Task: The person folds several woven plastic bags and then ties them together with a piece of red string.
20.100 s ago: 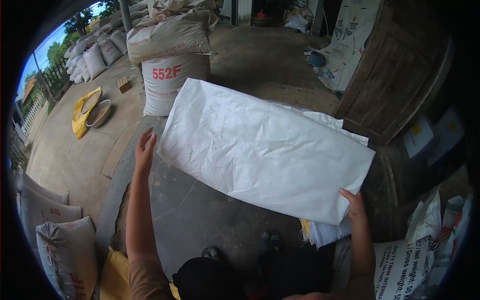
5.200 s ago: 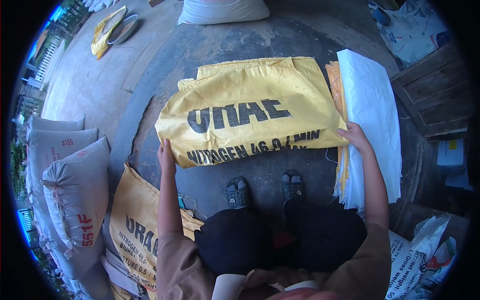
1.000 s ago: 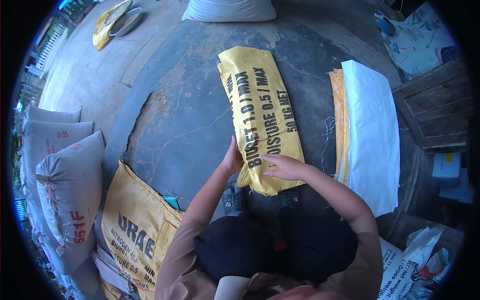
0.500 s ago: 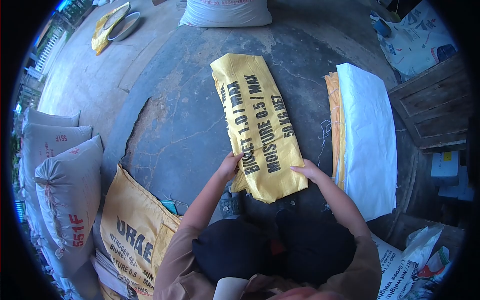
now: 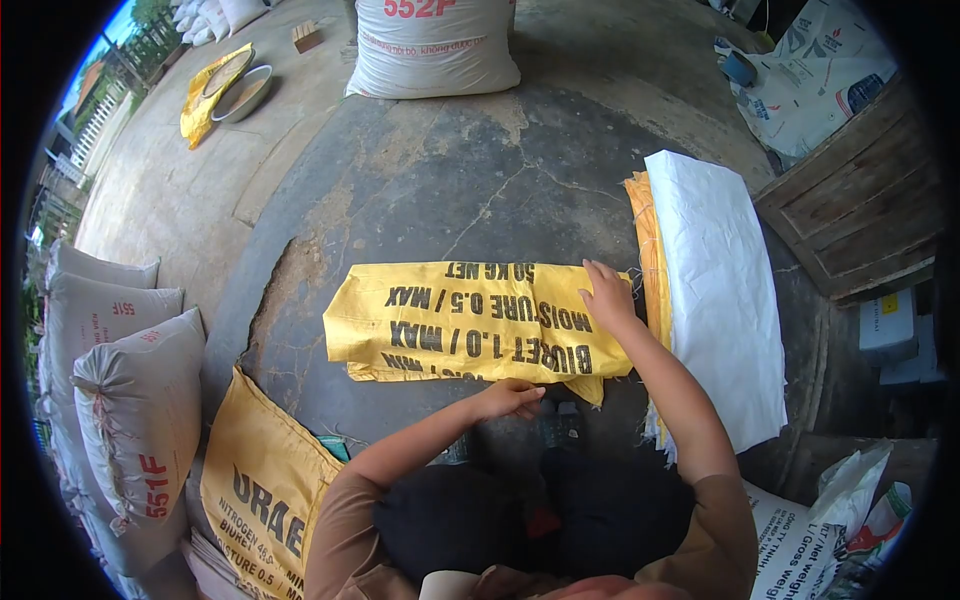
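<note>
A folded yellow woven sack [image 5: 450, 320] lies crosswise on the floor in front of me, its black print upside down to my view. My right hand [image 5: 608, 297] rests on the sack's right end with fingers spread. Just at the near edge of the sack is my left hand [image 5: 508, 398], its fingers loosely bent and nothing visible in them. A loose corner of the sack sticks out toward me, to the right of that hand. Close by on the right lies a stack of folded sacks, with a white sack [image 5: 715, 300] on top and orange-yellow ones [image 5: 645, 230] under it.
Full white sacks [image 5: 140, 420] stand at the left, and another full sack [image 5: 435, 50] is straight ahead. A flat yellow sack [image 5: 260, 485] lies at lower left. A metal basin [image 5: 245, 95] sits far left. A wooden panel [image 5: 850, 190] borders the right side.
The yellow sack has turned from lengthwise to crosswise and now lies flat. Both hands have let go of their grip on its near end; my right hand has moved forward onto it.
</note>
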`<state>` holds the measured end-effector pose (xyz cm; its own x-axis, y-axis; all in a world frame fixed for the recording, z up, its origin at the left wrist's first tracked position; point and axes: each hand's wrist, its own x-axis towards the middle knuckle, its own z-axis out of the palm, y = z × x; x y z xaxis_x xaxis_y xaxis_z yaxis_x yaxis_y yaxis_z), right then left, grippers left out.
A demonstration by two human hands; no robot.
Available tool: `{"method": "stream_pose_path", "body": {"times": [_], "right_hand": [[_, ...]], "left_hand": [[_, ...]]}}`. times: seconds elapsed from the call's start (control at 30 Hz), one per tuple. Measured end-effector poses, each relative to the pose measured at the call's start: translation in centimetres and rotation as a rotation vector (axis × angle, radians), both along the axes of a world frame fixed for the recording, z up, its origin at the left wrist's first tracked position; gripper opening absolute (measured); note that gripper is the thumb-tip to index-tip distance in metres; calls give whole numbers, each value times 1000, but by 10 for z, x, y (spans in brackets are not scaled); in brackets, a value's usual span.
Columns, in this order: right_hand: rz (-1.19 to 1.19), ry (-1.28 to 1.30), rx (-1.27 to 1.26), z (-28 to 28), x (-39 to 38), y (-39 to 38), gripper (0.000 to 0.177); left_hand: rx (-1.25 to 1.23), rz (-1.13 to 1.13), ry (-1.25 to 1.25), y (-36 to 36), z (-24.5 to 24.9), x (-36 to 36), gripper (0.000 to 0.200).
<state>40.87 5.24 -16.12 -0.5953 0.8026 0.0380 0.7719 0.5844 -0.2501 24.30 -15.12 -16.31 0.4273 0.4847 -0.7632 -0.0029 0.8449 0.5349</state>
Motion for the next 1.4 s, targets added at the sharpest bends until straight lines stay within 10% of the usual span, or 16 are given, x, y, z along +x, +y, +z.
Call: {"method": "stream_pose_path", "body": {"times": [0.2, 0.4, 0.83, 0.93, 1.03, 1.2, 1.27, 1.33, 1.4], "right_hand": [[163, -137, -254, -18, -5, -77, 57], [230, -506, -449, -38, 11, -99, 63], [226, -648, -469, -63, 36, -91, 60], [198, -655, -471, -61, 36, -92, 60], [179, -662, -477, -58, 39, -91, 61], [218, -701, -430, -50, 45, -86, 58], [252, -644, -542, -35, 46, -78, 63], [291, -355, -576, -44, 70, -56, 70], [-88, 179, -575, -33, 77, -44, 61]], "left_hand": [[1317, -133, 1144, 14, 4, -4, 41], [1066, -530, 1414, 12, -89, -44, 69], [524, -104, 1728, -79, -99, -174, 63], [558, 152, 1551, -87, -111, -190, 60], [597, 871, 1102, -88, -124, -202, 55], [558, 1009, 1003, -97, -119, -213, 54], [547, 1173, 913, -101, -116, -220, 52], [342, 1078, 1511, -116, -78, -222, 49], [207, 1059, 1595, -134, -91, -225, 48]]}}
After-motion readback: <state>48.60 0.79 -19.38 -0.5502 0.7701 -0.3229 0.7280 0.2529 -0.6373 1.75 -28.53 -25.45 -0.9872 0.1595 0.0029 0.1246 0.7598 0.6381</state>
